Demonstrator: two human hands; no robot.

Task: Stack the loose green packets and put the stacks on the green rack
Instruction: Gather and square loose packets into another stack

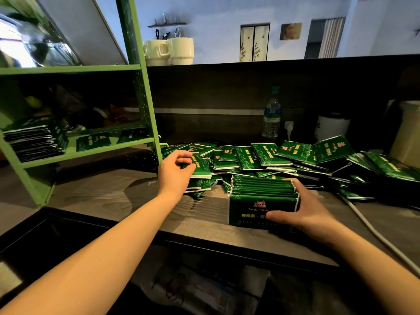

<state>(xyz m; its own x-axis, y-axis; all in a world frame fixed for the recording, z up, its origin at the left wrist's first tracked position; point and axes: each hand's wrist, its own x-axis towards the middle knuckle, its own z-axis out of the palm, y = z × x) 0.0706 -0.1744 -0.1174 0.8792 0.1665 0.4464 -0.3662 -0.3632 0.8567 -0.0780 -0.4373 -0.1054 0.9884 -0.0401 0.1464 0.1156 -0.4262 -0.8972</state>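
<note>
Loose green packets (pixel 284 155) lie in a wide heap across the wooden counter (pixel 109 196). My right hand (pixel 302 208) grips a stack of green packets (pixel 261 196) standing on edge near the counter's front, thumb on the front face and fingers on its right side. My left hand (pixel 175 169) pinches one green packet (pixel 202 168) at the heap's left end. The green rack (pixel 91 151) stands at the left. On its lower shelf are a stack of packets (pixel 34 142) and two single packets (pixel 93 140).
A water bottle (pixel 271 117), a plug and a white pot (pixel 331 126) stand behind the heap. A white cable (pixel 375 233) runs along the counter at the right. Cream mugs (pixel 169 51) sit on the ledge above. A dark lower surface lies in front.
</note>
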